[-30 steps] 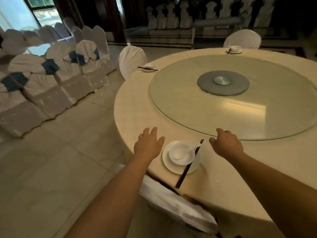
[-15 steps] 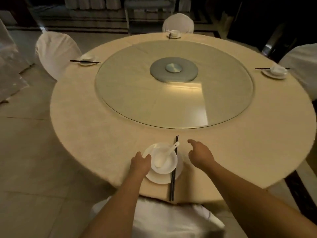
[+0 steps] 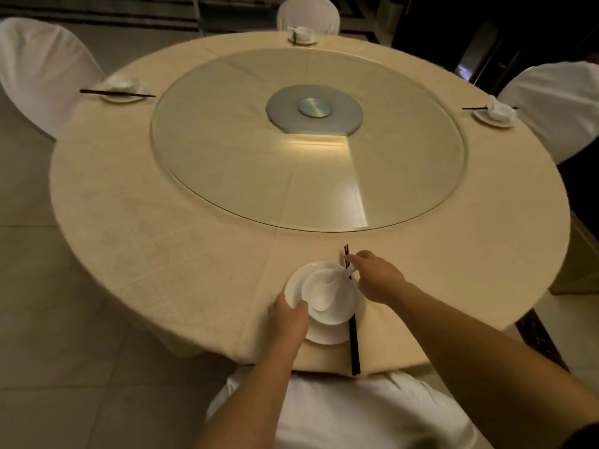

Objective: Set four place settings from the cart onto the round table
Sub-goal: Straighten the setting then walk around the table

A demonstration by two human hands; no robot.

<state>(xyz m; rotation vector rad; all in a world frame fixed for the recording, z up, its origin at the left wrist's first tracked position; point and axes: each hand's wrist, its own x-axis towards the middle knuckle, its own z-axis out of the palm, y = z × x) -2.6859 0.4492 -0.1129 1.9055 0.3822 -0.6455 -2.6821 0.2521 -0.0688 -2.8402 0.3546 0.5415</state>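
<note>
Left hand (image 3: 288,315) grips the plate (image 3: 327,333) rim at the round desk (image 3: 162,254) edge, while right hand (image 3: 377,277) pinches the spoon (image 3: 327,288) handle beside the chopsticks (image 3: 354,345).

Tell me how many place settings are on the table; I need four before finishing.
4: near edge between the hands, left edge, far edge, right edge. None seems hidden.

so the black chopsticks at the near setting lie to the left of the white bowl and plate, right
No. The head view shows the black chopsticks lying along the right side of the white bowl and white plate, not the left.
</note>
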